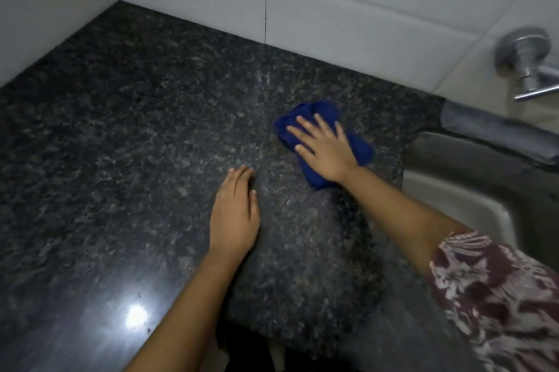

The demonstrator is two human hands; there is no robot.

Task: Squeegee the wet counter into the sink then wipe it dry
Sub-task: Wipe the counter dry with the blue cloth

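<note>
A crumpled blue cloth (314, 173) lies on the dark speckled granite counter (136, 117), close to the sink's left edge. My right hand (322, 147) presses flat on the cloth with fingers spread and straight. My left hand (234, 212) rests palm down on the bare counter, fingers straight and together, a little to the left of the cloth and nearer to me. The steel sink (472, 211) lies at the right. No squeegee is in view.
White tiled walls (332, 8) meet the counter at the back and left, forming a corner at far left. A chrome wall tap (526, 63) sticks out above the sink at the right. A lamp glare shows on the counter near the front left.
</note>
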